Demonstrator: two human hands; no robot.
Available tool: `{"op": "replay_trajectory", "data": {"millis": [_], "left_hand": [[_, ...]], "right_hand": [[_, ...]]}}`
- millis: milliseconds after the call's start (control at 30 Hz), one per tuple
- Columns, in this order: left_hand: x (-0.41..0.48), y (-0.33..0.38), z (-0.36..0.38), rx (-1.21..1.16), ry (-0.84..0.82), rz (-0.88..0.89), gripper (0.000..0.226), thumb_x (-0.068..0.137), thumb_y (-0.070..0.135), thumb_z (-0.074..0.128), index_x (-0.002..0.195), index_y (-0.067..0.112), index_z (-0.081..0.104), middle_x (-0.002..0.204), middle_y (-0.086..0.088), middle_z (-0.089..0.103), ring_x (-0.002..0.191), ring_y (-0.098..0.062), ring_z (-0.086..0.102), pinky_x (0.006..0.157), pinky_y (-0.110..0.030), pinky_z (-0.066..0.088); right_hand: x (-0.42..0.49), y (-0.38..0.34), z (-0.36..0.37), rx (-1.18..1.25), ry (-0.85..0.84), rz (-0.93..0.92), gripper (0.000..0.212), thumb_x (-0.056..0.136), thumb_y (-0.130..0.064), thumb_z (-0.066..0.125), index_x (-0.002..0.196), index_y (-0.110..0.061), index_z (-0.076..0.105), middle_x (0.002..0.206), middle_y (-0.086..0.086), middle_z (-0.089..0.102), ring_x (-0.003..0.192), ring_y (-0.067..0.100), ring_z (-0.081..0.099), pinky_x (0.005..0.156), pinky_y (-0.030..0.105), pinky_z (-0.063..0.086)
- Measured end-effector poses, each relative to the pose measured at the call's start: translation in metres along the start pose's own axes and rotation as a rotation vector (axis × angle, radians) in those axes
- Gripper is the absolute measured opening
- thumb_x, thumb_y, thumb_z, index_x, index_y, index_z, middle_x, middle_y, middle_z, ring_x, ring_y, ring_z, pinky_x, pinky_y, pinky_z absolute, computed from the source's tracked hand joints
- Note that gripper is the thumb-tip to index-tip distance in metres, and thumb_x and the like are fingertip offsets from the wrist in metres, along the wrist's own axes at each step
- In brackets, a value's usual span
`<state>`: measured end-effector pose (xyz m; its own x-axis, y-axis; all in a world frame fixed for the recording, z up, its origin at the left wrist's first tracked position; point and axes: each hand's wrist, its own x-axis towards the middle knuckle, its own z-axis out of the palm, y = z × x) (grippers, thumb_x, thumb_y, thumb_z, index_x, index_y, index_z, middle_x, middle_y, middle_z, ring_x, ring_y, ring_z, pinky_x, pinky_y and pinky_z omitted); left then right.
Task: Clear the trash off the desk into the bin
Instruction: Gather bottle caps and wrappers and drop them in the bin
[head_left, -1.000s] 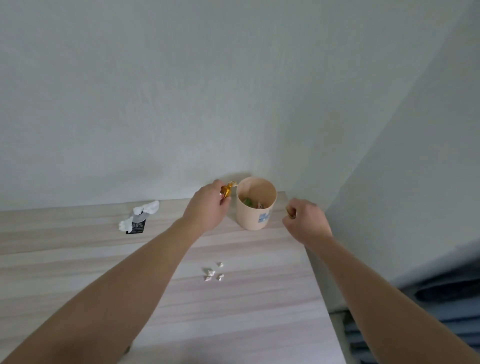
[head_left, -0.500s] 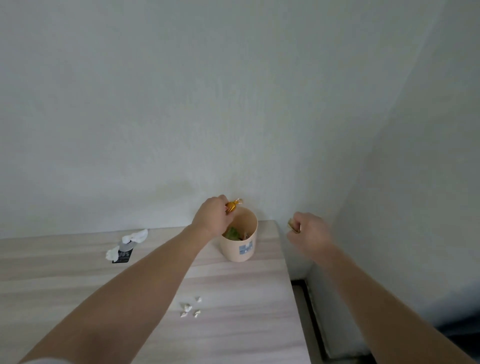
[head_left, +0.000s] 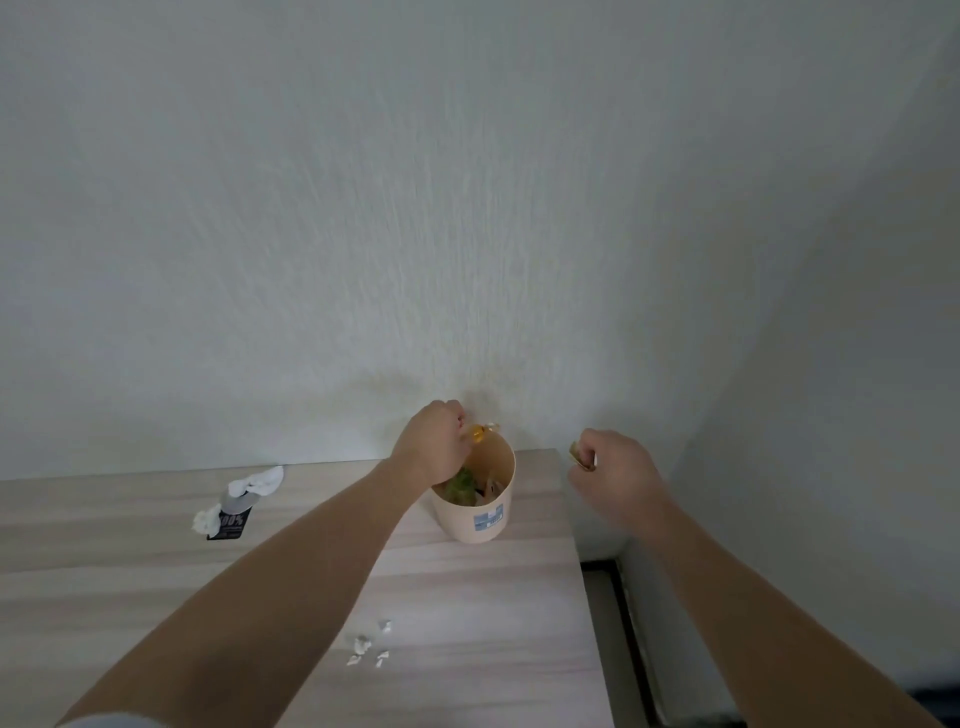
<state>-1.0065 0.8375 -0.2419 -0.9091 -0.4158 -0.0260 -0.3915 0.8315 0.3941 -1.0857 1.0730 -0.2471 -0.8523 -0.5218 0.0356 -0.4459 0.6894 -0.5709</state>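
Note:
A small beige bin with a blue label stands on the wooden desk near its far right corner, with green and other scraps inside. My left hand hovers over the bin's left rim and pinches an orange-gold wrapper above the opening. To the right of the bin, past the desk's edge, my right hand is curled round a small gold-green wrapper.
Crumpled white tissue and a dark sachet lie at the desk's back left. Several white paper crumbs lie near the front. Walls close in behind and to the right; a floor gap runs along the desk's right edge.
The view has tilted up and the bin sits lower in frame. My left hand has moved with the orange wrapper from beside the bin to over its rim. My right hand keeps its wrapper.

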Motion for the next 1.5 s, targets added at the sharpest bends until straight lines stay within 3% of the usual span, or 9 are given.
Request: {"op": "replay_trajectory", "data": {"millis": [133, 233, 367, 567, 1000, 1133, 1500], "left_hand": [[0.01, -0.005, 0.011, -0.021, -0.031, -0.015, 0.043, 0.087, 0.041, 0.06, 0.122, 0.016, 0.053, 0.102, -0.002, 0.057, 0.087, -0.019, 0.058, 0.079, -0.034, 0.053], [0.011, -0.011, 0.017, -0.057, -0.1, -0.005, 0.067, 0.084, 0.047, 0.064, 0.14, 0.023, 0.037, 0.131, -0.003, 0.049, 0.111, -0.022, 0.053, 0.094, -0.037, 0.048], [0.011, -0.02, 0.024, -0.061, -0.14, 0.042, 0.087, 0.082, 0.056, 0.063, 0.15, 0.028, 0.017, 0.159, -0.004, 0.017, 0.144, -0.025, 0.022, 0.114, -0.046, 0.03], [0.013, -0.021, 0.021, 0.065, -0.087, 0.074, 0.093, 0.085, 0.066, 0.048, 0.152, 0.028, -0.005, 0.162, -0.003, -0.01, 0.149, -0.024, -0.007, 0.12, -0.049, 0.008], [-0.004, -0.043, -0.004, 0.109, -0.005, 0.054, 0.086, 0.088, 0.068, 0.036, 0.152, 0.027, -0.004, 0.162, -0.003, -0.01, 0.148, -0.023, -0.01, 0.12, -0.048, 0.002], [-0.017, -0.067, -0.017, 0.138, 0.04, 0.037, 0.079, 0.092, 0.059, 0.036, 0.152, 0.024, -0.001, 0.162, -0.004, -0.007, 0.149, -0.023, -0.007, 0.12, -0.048, 0.004], [-0.05, -0.16, -0.066, 0.235, 0.138, -0.026, 0.07, 0.096, 0.047, 0.037, 0.152, 0.016, 0.01, 0.162, -0.008, 0.007, 0.149, -0.025, 0.002, 0.12, -0.047, 0.006]], "right_hand": [[0.011, 0.01, 0.01, -0.029, -0.018, 0.006, 0.032, 0.067, -0.016, 0.062, 0.058, -0.02, 0.032, 0.064, 0.002, 0.05, 0.063, 0.024, 0.046, 0.057, 0.034, 0.037], [0.016, 0.015, 0.018, -0.063, -0.053, 0.034, 0.034, 0.068, -0.016, 0.061, 0.057, -0.02, 0.03, 0.063, 0.001, 0.047, 0.064, 0.026, 0.045, 0.058, 0.034, 0.035], [0.017, 0.017, 0.022, -0.044, -0.056, 0.055, 0.034, 0.069, -0.015, 0.061, 0.056, -0.021, 0.031, 0.063, 0.0, 0.046, 0.064, 0.024, 0.045, 0.059, 0.033, 0.036], [0.014, 0.018, 0.02, -0.05, -0.05, 0.073, 0.031, 0.069, -0.015, 0.063, 0.059, -0.018, 0.033, 0.067, 0.005, 0.052, 0.067, 0.028, 0.048, 0.063, 0.036, 0.042], [0.007, -0.004, 0.016, -0.033, -0.041, 0.071, 0.022, 0.072, -0.014, 0.063, 0.064, -0.015, 0.042, 0.069, 0.004, 0.05, 0.066, 0.024, 0.047, 0.058, 0.032, 0.036], [0.015, -0.024, 0.023, -0.04, -0.043, 0.068, 0.015, 0.075, -0.016, 0.063, 0.069, -0.012, 0.049, 0.075, 0.006, 0.055, 0.067, 0.022, 0.048, 0.058, 0.032, 0.037], [0.055, -0.09, 0.073, -0.21, -0.137, -0.021, 0.016, 0.081, -0.028, 0.054, 0.069, -0.025, 0.043, 0.079, -0.001, 0.052, 0.069, 0.019, 0.053, 0.057, 0.031, 0.042]]}}
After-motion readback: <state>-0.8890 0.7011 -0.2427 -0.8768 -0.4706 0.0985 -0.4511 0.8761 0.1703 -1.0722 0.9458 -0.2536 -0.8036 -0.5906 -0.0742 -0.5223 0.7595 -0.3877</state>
